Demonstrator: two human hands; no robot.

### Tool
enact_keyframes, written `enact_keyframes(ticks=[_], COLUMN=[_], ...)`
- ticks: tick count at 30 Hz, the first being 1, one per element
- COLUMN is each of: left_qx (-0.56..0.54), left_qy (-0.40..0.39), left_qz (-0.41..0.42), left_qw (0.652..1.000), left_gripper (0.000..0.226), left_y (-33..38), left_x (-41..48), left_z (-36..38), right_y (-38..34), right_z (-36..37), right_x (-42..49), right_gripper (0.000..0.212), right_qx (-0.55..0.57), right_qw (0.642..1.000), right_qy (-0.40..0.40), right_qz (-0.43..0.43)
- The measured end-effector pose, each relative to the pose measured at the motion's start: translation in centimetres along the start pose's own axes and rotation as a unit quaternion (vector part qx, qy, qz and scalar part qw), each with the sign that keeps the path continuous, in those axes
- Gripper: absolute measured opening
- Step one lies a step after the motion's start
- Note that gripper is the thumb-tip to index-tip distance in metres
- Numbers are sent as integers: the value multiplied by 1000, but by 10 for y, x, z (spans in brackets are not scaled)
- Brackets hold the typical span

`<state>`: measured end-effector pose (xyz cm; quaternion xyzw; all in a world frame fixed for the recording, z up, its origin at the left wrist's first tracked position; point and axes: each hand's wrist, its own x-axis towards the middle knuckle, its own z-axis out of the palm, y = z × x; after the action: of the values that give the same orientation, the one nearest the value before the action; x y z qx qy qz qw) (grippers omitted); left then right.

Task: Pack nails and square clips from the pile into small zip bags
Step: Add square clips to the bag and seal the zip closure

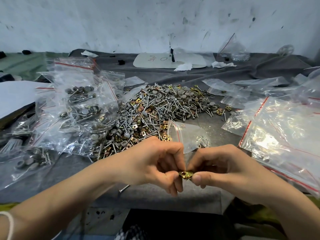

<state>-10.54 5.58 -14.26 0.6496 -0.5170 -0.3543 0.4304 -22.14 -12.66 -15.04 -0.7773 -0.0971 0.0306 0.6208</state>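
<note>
filled bags [78,104]: heaped at the left of the worktop [173,71], bulging with nails and grey caps. The film is slack and the weight sits low, so support them from beneath.
pile [155,108]: in the centre, a tangle of loose nails, caps and brass clips. The points will likely snag, and the round shanks will roll.
left hand [155,163]: fingers curled, thumb and fingertip pinching the clip's left edge.
square clip [185,174]: held between both hands above the near worktop edge. It looks small, stiff and light. The plating is probably slippery and the edges sharp, so the flat faces give the surest hold.
small zip bag [188,134]: rises just behind the fingers, thin and floppy. I cannot tell which hand pins it.
right hand [223,170]: curled, pinching the clip's right edge.
empty bags [280,129]: on the right, flat and overlapping. They look slick, so peel one off by its red-lined zip.
</note>
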Motion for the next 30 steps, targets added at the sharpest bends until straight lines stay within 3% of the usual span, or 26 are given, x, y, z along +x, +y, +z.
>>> enact_keyframes(ticks=[8, 10, 12, 14, 17, 19, 26, 30], left_qx=[-110, -106, -53, 8, 149, 218, 298, 283], left_qy=[-65, -48, 6, 97, 228, 245, 254, 328], left_qz=[-7, -10, -15, -21, -26, -27, -11, 18], left_qw=[992, 993, 998, 995, 962, 944, 920, 901], left_gripper=[22, 22, 16, 12, 12, 10, 8, 8], left_y=[-6, -8, -11, -16, -22, -25, -29, -26], left_x=[-7, -11, -13, -12, 1, 15, 41, 35], left_z=[-5, -15, -27, -37, -37, -30, -21, -19], right_y=[14, 21, 33, 48, 71, 82, 94, 88], right_z=[-14, -24, -33, -38, -41, -37, -33, -27], right_x=[0, -3, -6, -6, -5, -3, -2, -4], right_gripper=[7, 20, 25, 14, 11, 23, 20, 20], right_qx=[87, 124, 174, 249, 355, 398, 406, 391], right_qw=[993, 989, 984, 967, 915, 886, 878, 880], right_qy=[-82, -83, -43, 49, 192, 236, 254, 271], right_qz=[16, 16, 13, 4, -1, -3, -16, -14])
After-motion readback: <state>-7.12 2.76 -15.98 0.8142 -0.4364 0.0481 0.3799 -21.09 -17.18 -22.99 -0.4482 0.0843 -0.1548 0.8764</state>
